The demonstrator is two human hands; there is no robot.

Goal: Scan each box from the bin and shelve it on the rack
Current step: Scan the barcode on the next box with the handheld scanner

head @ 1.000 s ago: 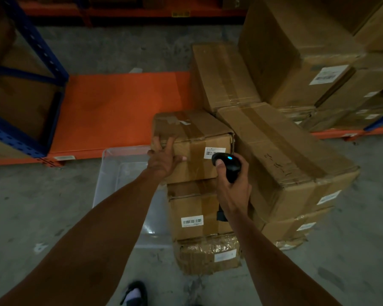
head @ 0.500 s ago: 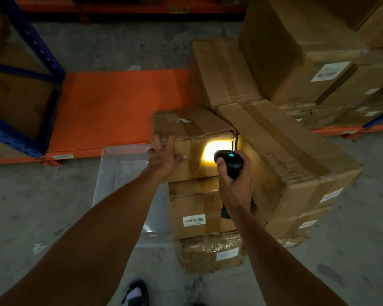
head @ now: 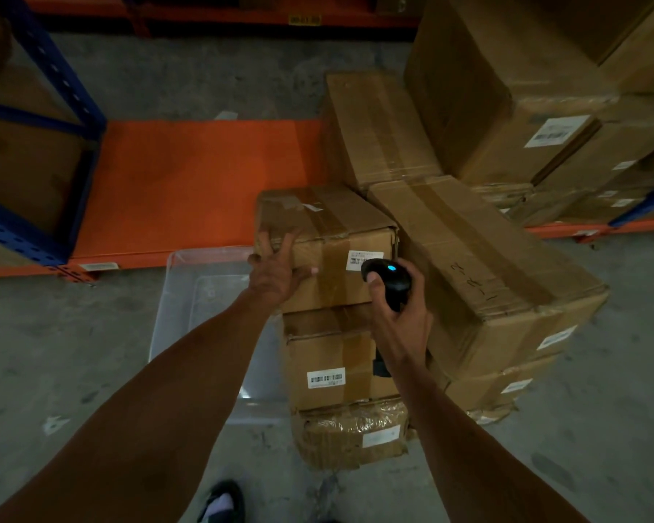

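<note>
Left hand (head: 276,271) flat against top box (head: 329,235); right hand (head: 397,315) grips scanner (head: 387,279). Stiff taped carton (likely light): lift by opposite bottom edges.

This is a warehouse or stockroom. Steel pallet racking with blue uprights (head: 53,73) and orange beams (head: 212,17) lines a bare, stained concrete floor (head: 601,428). Taped brown cardboard cartons (head: 506,107), each bearing a white barcode label (head: 557,131), stand piled on the low orange rack deck (head: 189,183) and on the floor. A clear plastic bin (head: 204,303) sits beside one pile, and a black handheld barcode scanner (head: 387,279) points at a carton's label.
</note>
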